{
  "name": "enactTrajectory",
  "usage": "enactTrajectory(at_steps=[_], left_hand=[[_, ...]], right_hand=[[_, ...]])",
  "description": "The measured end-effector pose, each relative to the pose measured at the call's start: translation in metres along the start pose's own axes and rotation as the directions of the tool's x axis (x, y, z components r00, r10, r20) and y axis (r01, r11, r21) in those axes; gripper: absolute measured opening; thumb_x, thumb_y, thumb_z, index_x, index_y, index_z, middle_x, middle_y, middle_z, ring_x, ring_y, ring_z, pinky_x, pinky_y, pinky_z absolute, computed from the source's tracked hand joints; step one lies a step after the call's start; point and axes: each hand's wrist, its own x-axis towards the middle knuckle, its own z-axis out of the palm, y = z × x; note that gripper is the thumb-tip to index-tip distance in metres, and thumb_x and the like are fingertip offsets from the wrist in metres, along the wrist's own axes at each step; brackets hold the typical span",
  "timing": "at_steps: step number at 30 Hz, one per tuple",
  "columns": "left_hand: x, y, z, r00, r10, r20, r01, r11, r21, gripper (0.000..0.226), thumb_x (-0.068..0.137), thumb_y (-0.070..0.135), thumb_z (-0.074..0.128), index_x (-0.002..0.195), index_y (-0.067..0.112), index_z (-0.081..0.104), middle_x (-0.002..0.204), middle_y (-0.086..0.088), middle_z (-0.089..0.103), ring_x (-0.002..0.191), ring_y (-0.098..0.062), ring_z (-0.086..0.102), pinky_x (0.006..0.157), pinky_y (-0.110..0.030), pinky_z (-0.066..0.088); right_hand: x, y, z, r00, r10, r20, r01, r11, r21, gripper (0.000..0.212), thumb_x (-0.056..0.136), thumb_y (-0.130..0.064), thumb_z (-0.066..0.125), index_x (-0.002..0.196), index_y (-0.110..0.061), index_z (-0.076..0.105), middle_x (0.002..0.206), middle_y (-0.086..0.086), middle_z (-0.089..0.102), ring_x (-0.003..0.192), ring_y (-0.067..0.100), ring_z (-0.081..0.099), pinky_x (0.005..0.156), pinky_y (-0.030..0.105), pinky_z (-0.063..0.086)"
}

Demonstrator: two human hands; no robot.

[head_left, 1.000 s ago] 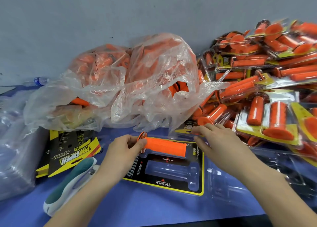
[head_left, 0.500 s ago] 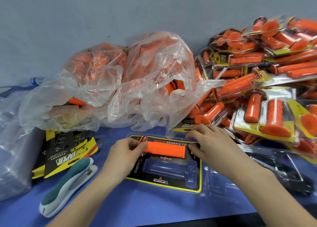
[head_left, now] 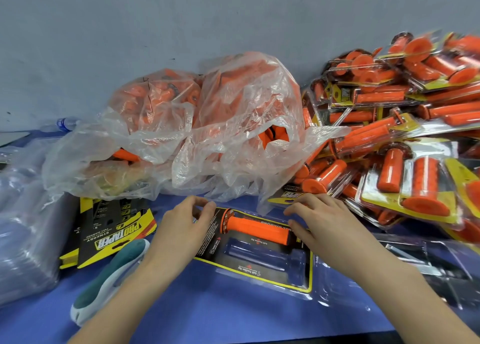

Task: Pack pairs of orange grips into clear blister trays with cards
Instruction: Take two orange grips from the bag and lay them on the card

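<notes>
Orange grip [head_left: 255, 228] sat in a blister tray [head_left: 259, 278]; left hand [head_left: 181, 224] and right hand [head_left: 319, 226] curled fingers at its ends, grasp unclear

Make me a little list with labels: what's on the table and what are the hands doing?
Tray: clear blister tray over a black-and-yellow card
Far slot: one orange rubber grip lying sideways
Near slot: empty
Left hand: fingers curled beside the grip's flanged end; hold unclear
Right hand: relaxed, at the grip's other end
Behind: clear plastic bags of loose orange grips
Right: pile of packed trays
Left: spare cards, teal-and-white hand tool
</notes>
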Motion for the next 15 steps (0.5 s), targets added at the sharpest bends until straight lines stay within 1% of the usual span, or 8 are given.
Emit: enactTrajectory(at_steps=[3, 6, 10, 13, 14, 15], left_hand=[[0.004, -0.001, -0.017, 1.0, 0.018, -0.022, -0.018, 1.0, -0.006, 0.019, 0.097, 0.046, 0.05, 0.087, 0.032, 0.06, 0.082, 0.015, 0.067, 0.071, 0.0, 0.059, 0.067, -0.031, 0.044], [0.01, -0.007, -0.037, 1.0, 0.007, -0.009, -0.007, 1.0, 0.013, 0.021, 0.098, 0.042, 0.052, 0.087, 0.028, 0.064, 0.08, 0.01, 0.068, 0.072, -0.006, 0.061, 0.066, -0.031, 0.045], [0.025, -0.033, -0.065, 0.999, -0.04, -0.018, 0.041, 0.999, 0.034, 0.023, 0.099, 0.032, 0.052, 0.084, 0.023, 0.066, 0.075, 0.006, 0.069, 0.075, -0.014, 0.064, 0.067, -0.03, 0.045], [0.041, -0.062, -0.079, 0.992, -0.086, -0.095, 0.099, 0.985, 0.143, 0.026, 0.1, 0.026, 0.047, 0.081, 0.016, 0.062, 0.069, -0.002, 0.064, 0.07, -0.024, 0.06, 0.059, -0.035, 0.04], [0.048, -0.07, -0.081, 0.989, -0.089, -0.118, 0.11, 0.978, 0.18, 0.025, 0.101, 0.023, 0.046, 0.084, 0.013, 0.062, 0.07, -0.005, 0.063, 0.069, -0.026, 0.059, 0.058, -0.036, 0.038], [0.057, -0.075, -0.083, 0.986, -0.092, -0.138, 0.119, 0.973, 0.196, 0.023, 0.101, 0.019, 0.044, 0.09, 0.009, 0.062, 0.076, -0.007, 0.064, 0.071, -0.028, 0.059, 0.06, -0.036, 0.038]], right_hand=[[0.001, -0.003, -0.001, 1.0, -0.011, -0.009, 0.011, 1.0, 0.014, 0.035, 0.103, -0.046, 0.034, 0.133, -0.04, 0.05, 0.136, -0.018, 0.046, 0.127, 0.012, 0.039, 0.108, 0.027, 0.024], [0.003, -0.007, -0.003, 0.999, -0.019, -0.032, 0.02, 0.999, 0.035, 0.034, 0.102, -0.045, 0.035, 0.132, -0.041, 0.051, 0.133, -0.02, 0.048, 0.122, 0.011, 0.042, 0.103, 0.025, 0.027], [0.006, -0.012, -0.004, 0.999, -0.031, -0.035, 0.032, 0.999, 0.036, 0.032, 0.101, -0.044, 0.038, 0.129, -0.041, 0.054, 0.129, -0.018, 0.052, 0.117, 0.014, 0.046, 0.102, 0.027, 0.031], [0.012, -0.017, -0.006, 0.999, -0.04, -0.031, 0.041, 0.998, 0.039, 0.031, 0.1, -0.046, 0.038, 0.127, -0.042, 0.054, 0.127, -0.019, 0.054, 0.114, 0.012, 0.047, 0.1, 0.027, 0.033], [0.016, -0.018, -0.007, 0.998, -0.047, -0.028, 0.048, 0.998, 0.038, 0.031, 0.1, -0.046, 0.037, 0.126, -0.043, 0.054, 0.127, -0.02, 0.054, 0.114, 0.011, 0.047, 0.099, 0.027, 0.033], [0.02, -0.02, -0.008, 0.998, -0.054, -0.029, 0.055, 0.998, 0.039, 0.031, 0.1, -0.047, 0.037, 0.126, -0.043, 0.054, 0.127, -0.021, 0.054, 0.115, 0.011, 0.048, 0.099, 0.027, 0.033]])
